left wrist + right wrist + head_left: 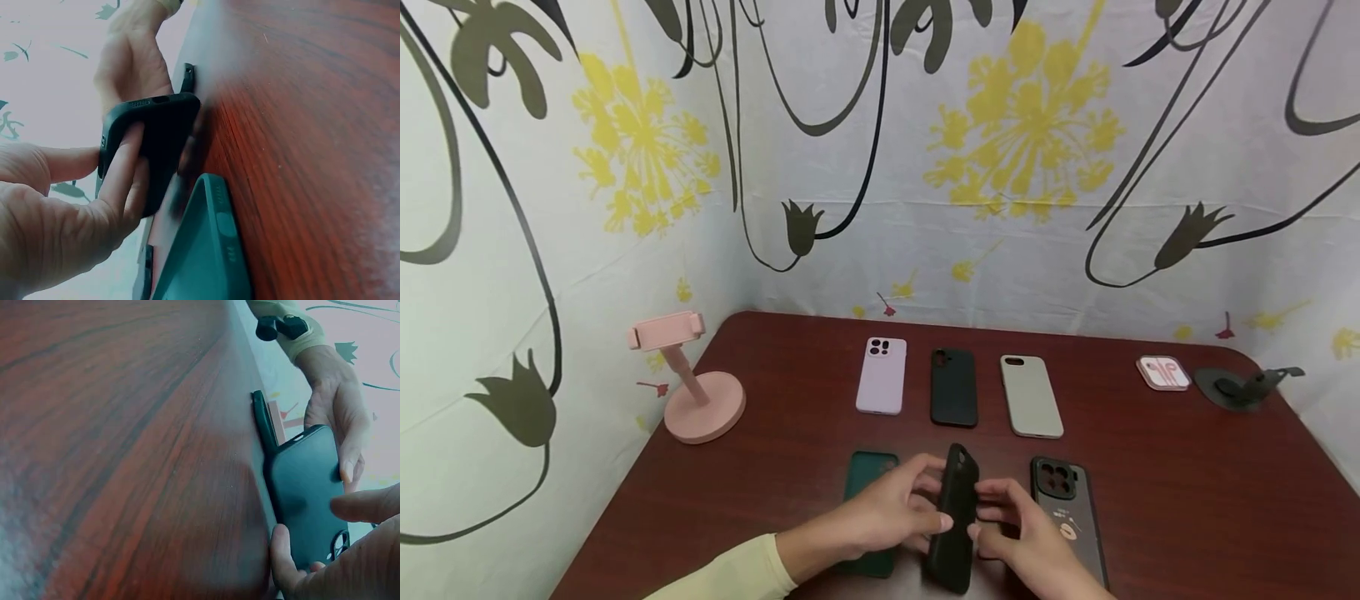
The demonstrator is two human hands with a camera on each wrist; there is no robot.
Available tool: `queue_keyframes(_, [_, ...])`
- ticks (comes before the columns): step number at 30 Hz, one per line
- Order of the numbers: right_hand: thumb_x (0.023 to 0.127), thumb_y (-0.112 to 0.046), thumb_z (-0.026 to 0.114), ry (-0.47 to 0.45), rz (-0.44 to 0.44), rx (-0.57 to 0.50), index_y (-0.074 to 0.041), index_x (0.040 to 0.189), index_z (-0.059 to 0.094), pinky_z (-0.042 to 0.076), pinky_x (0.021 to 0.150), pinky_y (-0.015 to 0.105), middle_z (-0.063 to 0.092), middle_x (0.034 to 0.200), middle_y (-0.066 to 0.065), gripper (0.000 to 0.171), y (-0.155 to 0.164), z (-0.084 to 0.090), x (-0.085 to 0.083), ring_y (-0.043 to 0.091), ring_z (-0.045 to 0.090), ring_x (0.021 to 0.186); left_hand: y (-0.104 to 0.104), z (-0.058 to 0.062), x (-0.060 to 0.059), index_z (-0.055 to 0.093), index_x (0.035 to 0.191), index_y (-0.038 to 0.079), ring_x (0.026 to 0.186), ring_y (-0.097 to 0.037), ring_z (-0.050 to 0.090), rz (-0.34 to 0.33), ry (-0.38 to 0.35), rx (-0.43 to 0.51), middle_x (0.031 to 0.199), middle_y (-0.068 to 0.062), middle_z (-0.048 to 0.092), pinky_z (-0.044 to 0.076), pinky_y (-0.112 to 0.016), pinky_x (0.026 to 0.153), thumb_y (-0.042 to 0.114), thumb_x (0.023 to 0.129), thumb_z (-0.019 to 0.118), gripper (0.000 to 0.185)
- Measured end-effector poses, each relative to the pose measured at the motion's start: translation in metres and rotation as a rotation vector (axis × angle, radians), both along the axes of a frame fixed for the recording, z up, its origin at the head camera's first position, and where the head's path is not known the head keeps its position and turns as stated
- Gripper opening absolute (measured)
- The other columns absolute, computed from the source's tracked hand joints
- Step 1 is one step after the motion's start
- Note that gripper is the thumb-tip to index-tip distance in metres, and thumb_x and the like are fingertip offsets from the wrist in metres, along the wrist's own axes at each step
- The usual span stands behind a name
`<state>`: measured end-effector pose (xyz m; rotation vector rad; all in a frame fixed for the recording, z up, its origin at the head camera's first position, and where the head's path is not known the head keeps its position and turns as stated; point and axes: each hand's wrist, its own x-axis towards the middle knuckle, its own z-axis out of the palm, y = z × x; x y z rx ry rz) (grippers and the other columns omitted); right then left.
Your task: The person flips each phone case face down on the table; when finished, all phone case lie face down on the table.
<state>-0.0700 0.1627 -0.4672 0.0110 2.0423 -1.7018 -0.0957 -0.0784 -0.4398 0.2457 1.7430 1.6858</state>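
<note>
A black phone case (955, 533) stands tilted up on its long edge at the front middle of the table, between both hands. My left hand (887, 512) grips it from the left, thumb at the edge; in the left wrist view its fingers lie against the dark inner face of the case (165, 134). From the other side my right hand (1026, 533) pinches it, and the right wrist view shows that thumb by the smooth back of the case (306, 487), near the camera cutout. Partly behind the left hand lies a dark green phone case (868, 471).
A grey phone case with black rim (1078, 517) lies right of the hands. Behind are lilac (882, 379), black (953, 387) and pale grey (1032, 398) cases. A pink phone stand (703, 408) is left; a small pink-and-white square (1163, 373) and dark stand (1236, 390) are right.
</note>
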Motion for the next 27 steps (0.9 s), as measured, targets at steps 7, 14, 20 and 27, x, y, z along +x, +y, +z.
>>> queue_keyframes(7, [0.094,-0.006,0.077,0.029,-0.159,0.068,-0.003,0.151,0.040,0.063,0.086,0.046,0.049,0.148,0.028,0.068,-0.004,0.002,0.000,0.029,0.066,0.117,-0.005,-0.007,-0.004,0.044,0.155,0.013,0.111,-0.028,0.073,0.027,-0.048,0.081,0.132,-0.013,0.065,0.067,-0.041,0.079,0.000,0.101,0.068,0.061])
queue_keyframes(14, [0.090,0.001,0.079,0.036,-0.184,0.095,-0.006,0.151,0.039,0.061,0.073,0.042,0.052,0.139,0.025,0.073,0.000,0.000,-0.003,0.025,0.065,0.102,-0.001,-0.015,-0.006,0.044,0.152,0.014,0.095,-0.024,0.075,-0.008,0.044,-0.045,0.124,-0.011,0.061,0.067,-0.039,0.071,0.002,0.098,0.073,0.062])
queue_keyframes(20, [0.085,-0.002,0.085,0.138,-0.135,0.288,-0.009,0.148,0.046,0.054,0.075,0.035,0.059,0.132,0.017,0.074,0.000,0.002,-0.007,0.019,0.064,0.097,0.004,-0.019,-0.009,0.046,0.148,0.010,0.086,-0.019,0.072,-0.035,0.178,-0.182,0.116,-0.009,0.061,0.065,-0.035,0.063,0.002,0.093,0.079,0.064])
queue_keyframes(27, [0.080,-0.001,0.091,0.266,-0.072,0.412,-0.008,0.147,0.049,0.053,0.070,0.027,0.060,0.127,0.010,0.079,-0.005,0.004,-0.007,0.013,0.062,0.095,0.005,-0.018,-0.009,0.050,0.143,0.007,0.073,-0.011,0.069,-0.036,0.314,-0.336,0.107,-0.004,0.062,0.060,-0.028,0.058,0.006,0.090,0.084,0.063])
